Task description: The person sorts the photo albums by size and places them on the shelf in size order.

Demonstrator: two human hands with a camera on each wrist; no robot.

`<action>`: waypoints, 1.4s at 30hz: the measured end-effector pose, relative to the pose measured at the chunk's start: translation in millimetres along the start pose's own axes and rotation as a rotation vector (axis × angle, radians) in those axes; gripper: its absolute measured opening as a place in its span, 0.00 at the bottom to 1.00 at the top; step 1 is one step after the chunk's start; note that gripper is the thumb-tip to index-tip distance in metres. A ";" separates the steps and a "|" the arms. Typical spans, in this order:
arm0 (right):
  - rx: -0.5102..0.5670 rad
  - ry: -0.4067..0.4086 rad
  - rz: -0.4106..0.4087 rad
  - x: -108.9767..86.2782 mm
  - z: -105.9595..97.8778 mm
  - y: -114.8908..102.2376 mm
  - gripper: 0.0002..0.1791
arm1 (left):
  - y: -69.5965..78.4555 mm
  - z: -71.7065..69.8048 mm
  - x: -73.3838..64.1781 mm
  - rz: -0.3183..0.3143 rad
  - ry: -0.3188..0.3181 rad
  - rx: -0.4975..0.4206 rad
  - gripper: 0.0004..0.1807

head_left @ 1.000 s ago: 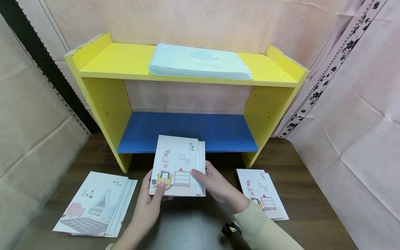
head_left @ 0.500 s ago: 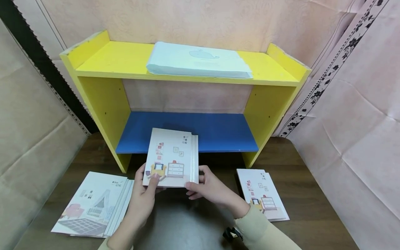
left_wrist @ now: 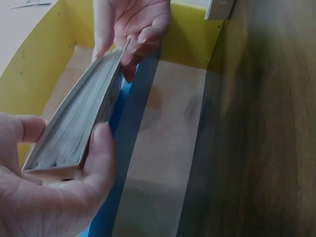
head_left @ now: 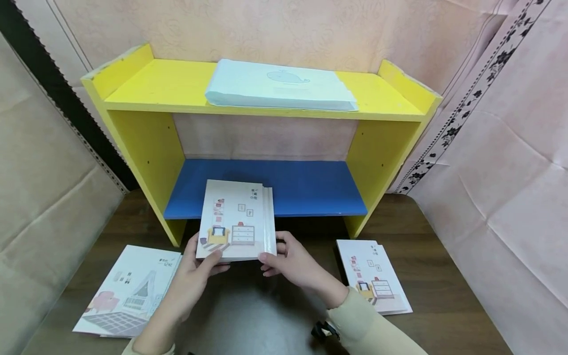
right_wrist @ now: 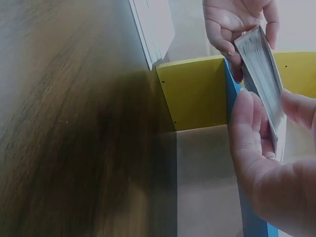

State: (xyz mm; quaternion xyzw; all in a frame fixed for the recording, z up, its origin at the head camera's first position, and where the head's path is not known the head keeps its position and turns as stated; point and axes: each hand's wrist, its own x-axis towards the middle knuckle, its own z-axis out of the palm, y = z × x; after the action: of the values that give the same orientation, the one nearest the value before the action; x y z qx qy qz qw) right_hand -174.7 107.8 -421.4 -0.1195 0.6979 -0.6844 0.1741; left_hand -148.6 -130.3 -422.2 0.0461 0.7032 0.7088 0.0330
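Hands, left (head_left: 188, 281) and right (head_left: 297, 261), grip a stack of white books (head_left: 237, 217) between thumbs and fingers, the left at its seven o'clock, the right at its four. The books' top cover bears a drawn yellow armchair and drawers. In the head view their upper part overlaps the front of a blue shelf (head_left: 319, 187) at twelve o'clock; whether they touch it cannot be told. At four o'clock from the held books, a second stack (head_left: 372, 276) with the same cover lies on the wooden surface (head_left: 448, 291); at eight o'clock lies a pile with a pink-and-grey cover (head_left: 120, 291), the left forearm partly over it. Farther out, at one o'clock, a pale blue packet (head_left: 281, 86) rests on the yellow upper board (head_left: 182, 84).
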 end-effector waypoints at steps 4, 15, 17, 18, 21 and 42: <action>-0.020 0.014 -0.027 5.3 4.8 -2.3 0.26 | 1.7 -6.0 1.5 0.016 0.003 -0.009 0.35; -0.079 0.061 -0.017 24.9 21.7 -11.5 0.20 | -0.9 -18.8 7.9 0.020 0.111 0.044 0.33; -0.083 0.085 -0.010 30.4 27.2 -13.0 0.18 | -1.4 -23.4 9.6 -0.007 0.126 0.012 0.35; -0.079 0.098 -0.007 33.6 30.0 -13.3 0.17 | -1.6 -25.8 10.5 -0.019 0.130 -0.015 0.36; -0.065 0.135 0.006 43.3 39.4 -14.6 0.14 | -1.8 -33.3 14.1 -0.041 0.138 -0.108 0.37; 0.068 0.334 0.015 83.3 80.3 -12.4 0.18 | 4.2 -56.8 48.2 -0.046 0.210 -0.260 0.39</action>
State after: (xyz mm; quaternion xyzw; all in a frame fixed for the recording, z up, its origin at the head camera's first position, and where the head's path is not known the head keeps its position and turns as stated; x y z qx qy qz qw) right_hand -218.8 0.3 -415.9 0.0071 0.6943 -0.7167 0.0647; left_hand -202.9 -181.4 -417.5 -0.0490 0.6059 0.7938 -0.0186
